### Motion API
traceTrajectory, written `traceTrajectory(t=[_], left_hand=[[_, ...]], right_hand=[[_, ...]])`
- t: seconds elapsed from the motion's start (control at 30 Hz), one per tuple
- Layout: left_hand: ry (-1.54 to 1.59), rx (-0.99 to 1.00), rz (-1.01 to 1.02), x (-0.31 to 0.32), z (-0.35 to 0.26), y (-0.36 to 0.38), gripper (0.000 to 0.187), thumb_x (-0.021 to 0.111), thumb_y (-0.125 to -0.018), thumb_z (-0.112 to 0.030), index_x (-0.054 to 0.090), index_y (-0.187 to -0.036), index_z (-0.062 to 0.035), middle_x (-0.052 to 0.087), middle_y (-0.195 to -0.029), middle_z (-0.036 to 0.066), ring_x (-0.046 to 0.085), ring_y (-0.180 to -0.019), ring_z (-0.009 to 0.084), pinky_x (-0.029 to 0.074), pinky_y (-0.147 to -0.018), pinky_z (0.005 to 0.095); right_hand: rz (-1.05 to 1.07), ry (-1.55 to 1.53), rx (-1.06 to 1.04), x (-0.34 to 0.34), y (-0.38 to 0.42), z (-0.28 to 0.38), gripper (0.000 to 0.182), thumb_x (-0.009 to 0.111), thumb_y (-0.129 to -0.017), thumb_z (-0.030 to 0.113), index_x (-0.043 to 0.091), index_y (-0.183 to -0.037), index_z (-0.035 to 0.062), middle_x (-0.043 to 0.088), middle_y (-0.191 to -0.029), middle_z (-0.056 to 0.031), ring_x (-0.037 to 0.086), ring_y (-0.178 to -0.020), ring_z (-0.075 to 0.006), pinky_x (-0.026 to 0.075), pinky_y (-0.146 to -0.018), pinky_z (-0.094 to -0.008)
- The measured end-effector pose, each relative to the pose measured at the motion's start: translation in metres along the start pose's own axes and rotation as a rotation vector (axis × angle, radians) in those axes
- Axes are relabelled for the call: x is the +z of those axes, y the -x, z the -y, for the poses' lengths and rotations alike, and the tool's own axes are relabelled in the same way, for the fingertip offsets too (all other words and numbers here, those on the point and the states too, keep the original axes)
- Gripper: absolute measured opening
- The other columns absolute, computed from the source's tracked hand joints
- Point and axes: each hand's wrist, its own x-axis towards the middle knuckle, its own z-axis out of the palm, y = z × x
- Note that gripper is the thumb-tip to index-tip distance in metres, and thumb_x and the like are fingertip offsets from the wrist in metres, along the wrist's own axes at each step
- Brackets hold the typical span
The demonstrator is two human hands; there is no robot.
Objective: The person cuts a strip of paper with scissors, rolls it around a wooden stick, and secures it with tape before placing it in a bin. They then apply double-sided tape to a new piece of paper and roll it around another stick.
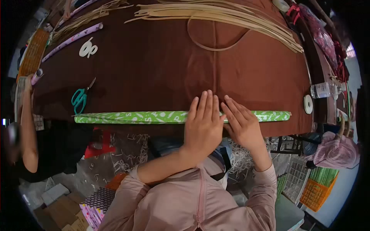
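A long, narrow roll of green patterned wrapping paper (pixel 150 117) lies across the front of the brown-covered table. Flat on its middle rests my left hand (pixel 203 127), fingers stretched forward beyond the roll. Just to the right, my right hand (pixel 241 122) also presses on the roll with straight fingers, angled toward the left one. Both palms face down, so what lies under them is hidden. Teal-handled scissors (pixel 79 101) lie by the roll's left end, blades pointing away.
White tape rolls (pixel 85 48) lie at the upper left, near a purple patterned tube (pixel 73 41). Long tan strips (pixel 216 18) spread along the far side. Another tape roll (pixel 308 104) and a plastic bottle (pixel 323 90) are at right. A co-worker's arm (pixel 29 127) is at left.
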Motion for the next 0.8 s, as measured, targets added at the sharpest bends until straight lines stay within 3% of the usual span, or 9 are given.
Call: traceTrajectory(t=[0.57, 0.67, 0.8], left_hand=[[-0.187, -0.008, 0.052, -0.005, 0.007, 0.011, 0.051, 0.053, -0.094, -0.024, 0.049, -0.135, 0.0055, 0.044, -0.146, 0.020, 0.038, -0.140, 0.0289, 0.024, -0.115, 0.0483], [-0.136, 0.006, 0.044, -0.011, 0.009, 0.014, 0.049, 0.052, -0.095, -0.020, 0.048, -0.135, 0.0082, 0.046, -0.143, 0.022, 0.040, -0.138, 0.0322, 0.026, -0.114, 0.0483], [-0.088, 0.100, 0.100, -0.040, 0.035, 0.030, 0.051, 0.061, -0.091, -0.020, 0.051, -0.132, 0.0078, 0.052, -0.137, 0.022, 0.048, -0.130, 0.0335, 0.037, -0.109, 0.0461]], right_hand=[[-0.055, -0.041, 0.012, 0.005, 0.007, 0.000, 0.059, 0.072, -0.076, 0.019, 0.055, -0.128, -0.0024, 0.053, -0.137, -0.0191, 0.058, -0.120, -0.0324, 0.050, -0.097, -0.0409], [-0.067, -0.034, 0.009, 0.006, 0.007, 0.000, 0.058, 0.072, -0.075, 0.017, 0.055, -0.127, -0.0025, 0.054, -0.136, -0.0190, 0.057, -0.120, -0.0322, 0.050, -0.097, -0.0408], [-0.069, 0.020, -0.015, 0.003, 0.004, 0.001, 0.053, 0.072, -0.079, 0.019, 0.057, -0.125, -0.0027, 0.057, -0.132, -0.0192, 0.060, -0.117, -0.0306, 0.051, -0.096, -0.0393]])
